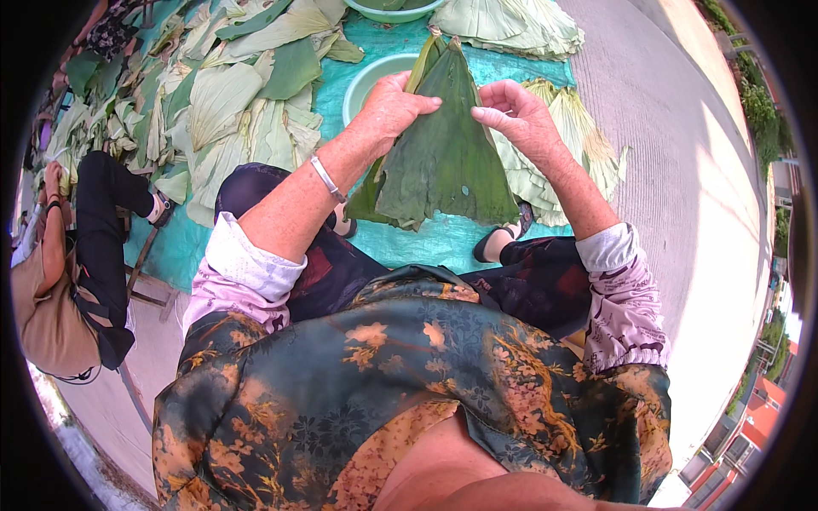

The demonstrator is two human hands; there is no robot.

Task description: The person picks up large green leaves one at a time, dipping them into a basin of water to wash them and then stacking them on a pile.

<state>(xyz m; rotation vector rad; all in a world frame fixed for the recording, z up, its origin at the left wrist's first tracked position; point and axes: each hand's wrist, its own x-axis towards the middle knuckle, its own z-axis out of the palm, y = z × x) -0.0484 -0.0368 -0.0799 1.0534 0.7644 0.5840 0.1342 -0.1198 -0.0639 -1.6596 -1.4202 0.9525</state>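
Observation:
Folded dark green lotus leaves (447, 153) hang in front of me, narrow tips up and wide ragged edge down. My left hand (399, 108) grips their left side near the top, with the thumb lying on the front leaf. On the other side, my right hand (514, 115) has its thumb and fingertips at the leaf's right edge; whether it pinches the edge is unclear. Behind the leaves, partly hidden, stands a pale green plastic basin (358, 86). A pile of pale folded leaves (572, 147) lies beyond my right hand.
A teal tarp (409, 246) covers the ground between my feet. Loose pale leaves (223, 102) are heaped at the left. More folded leaves (511, 25) and another basin (393, 14) are at the top. A seated person (61, 281) is at far left. Concrete pavement (664, 160) lies right.

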